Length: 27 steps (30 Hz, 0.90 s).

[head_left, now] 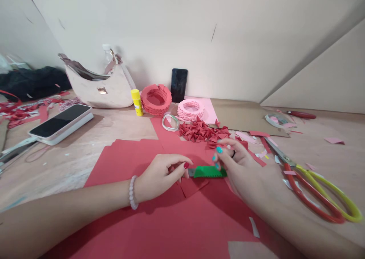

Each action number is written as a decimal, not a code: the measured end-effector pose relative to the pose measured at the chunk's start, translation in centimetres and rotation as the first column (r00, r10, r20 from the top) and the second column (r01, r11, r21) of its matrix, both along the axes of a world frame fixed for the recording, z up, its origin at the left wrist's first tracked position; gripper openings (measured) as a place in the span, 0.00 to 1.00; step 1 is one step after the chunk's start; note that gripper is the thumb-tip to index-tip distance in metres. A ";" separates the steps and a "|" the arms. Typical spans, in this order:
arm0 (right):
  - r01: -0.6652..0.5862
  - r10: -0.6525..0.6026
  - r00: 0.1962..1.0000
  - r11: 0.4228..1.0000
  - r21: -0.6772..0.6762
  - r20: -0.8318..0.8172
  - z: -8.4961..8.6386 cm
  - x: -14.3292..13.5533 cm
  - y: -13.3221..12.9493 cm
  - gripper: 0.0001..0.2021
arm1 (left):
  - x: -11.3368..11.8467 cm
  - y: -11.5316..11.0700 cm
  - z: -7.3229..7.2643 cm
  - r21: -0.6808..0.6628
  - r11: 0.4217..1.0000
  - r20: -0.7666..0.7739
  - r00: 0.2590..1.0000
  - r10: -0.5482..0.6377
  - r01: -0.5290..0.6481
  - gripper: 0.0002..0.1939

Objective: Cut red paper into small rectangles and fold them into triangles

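Large red paper sheets (159, 225) lie under both hands. My left hand (162, 175) is over them, its thumb and fingers pinched on a small piece of red paper, mostly hidden by the fingers. Just right of those fingertips lies a green-handled cutter (209, 171), its short grey blade toward my left hand. Small red paper pieces (194, 187) rest below the cutter. My right hand (235, 160) hovers at the cutter's right end with curled fingers and thumb close together; whatever they may hold is too small to make out.
Scissors (288, 160) with red and yellow handles lie at the right. Behind the hands are folded red pieces (199, 131), a red ring (156, 99), a pink ring (191, 110), tape (170, 122) and a glue stick (137, 103). A white bag (99, 88) and phone (61, 123) sit left.
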State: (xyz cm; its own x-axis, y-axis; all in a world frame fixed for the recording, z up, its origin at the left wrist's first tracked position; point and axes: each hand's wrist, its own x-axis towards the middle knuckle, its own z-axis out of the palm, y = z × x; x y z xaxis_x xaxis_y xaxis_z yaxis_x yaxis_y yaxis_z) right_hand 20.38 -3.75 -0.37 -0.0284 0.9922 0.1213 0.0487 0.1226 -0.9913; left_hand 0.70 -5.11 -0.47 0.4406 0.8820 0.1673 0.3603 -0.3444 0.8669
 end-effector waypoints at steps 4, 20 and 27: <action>0.047 -0.066 0.991 0.986 0.162 0.114 -0.2 0.7 1.3 0.27 | 0.0 0.5 -0.3 0.184 0.979 -0.087 0.991 0.103 -0.086 0.13; -0.673 -0.086 0.379 0.657 0.338 0.921 -1.6 0.0 -0.4 0.12 | -0.7 1.7 -1.0 0.317 0.948 -0.509 0.849 0.143 0.030 0.20; -0.685 -0.086 0.377 0.645 0.340 0.922 -1.7 0.0 -0.5 0.10 | -1.0 2.3 -0.7 0.351 0.932 -0.593 0.791 0.149 0.088 0.13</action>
State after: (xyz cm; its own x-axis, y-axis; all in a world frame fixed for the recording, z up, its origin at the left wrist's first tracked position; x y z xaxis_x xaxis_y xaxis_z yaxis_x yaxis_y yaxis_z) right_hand 20.38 -4.27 -2.12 -0.7657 0.5499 0.3337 0.5527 0.8278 -0.0960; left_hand -0.31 -2.77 -1.12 0.5273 0.8326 0.1696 0.7794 -0.5534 0.2937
